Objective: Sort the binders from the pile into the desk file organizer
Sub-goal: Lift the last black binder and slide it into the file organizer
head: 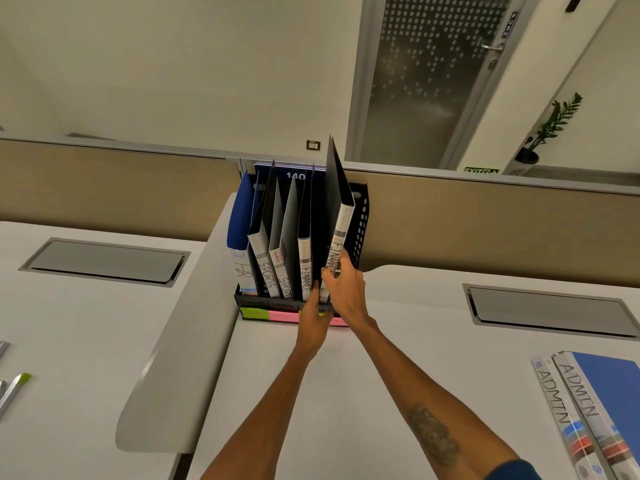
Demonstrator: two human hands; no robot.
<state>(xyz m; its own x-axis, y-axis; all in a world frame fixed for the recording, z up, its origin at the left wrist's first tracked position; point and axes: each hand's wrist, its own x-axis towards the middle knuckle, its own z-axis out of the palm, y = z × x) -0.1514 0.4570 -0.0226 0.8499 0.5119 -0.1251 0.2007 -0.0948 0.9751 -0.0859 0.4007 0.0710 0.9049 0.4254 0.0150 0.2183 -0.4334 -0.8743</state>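
Observation:
A black mesh file organizer (pixel 362 216) stands at the back of the white desk. It holds a blue HR binder (pixel 240 230), two black SPORTS binders (pixel 265 265) and a black FINANCE binder (pixel 304 261). A second black FINANCE binder (pixel 341 209) leans in the rightmost slot, sticking up higher than the others. My right hand (pixel 346 289) grips its spine near the bottom. My left hand (pixel 311 320) touches the organizer's front edge beside that binder's lower end. Two blue ADMIN binders (pixel 588 410) lie flat at the desk's right.
Coloured sticky labels (pixel 273 315) run along the organizer's front. Grey cable hatches (pixel 104 261) (pixel 550 311) are set into the desks on either side. A brown partition (pixel 485 223) rises behind. Pens (pixel 14 389) lie at the far left edge.

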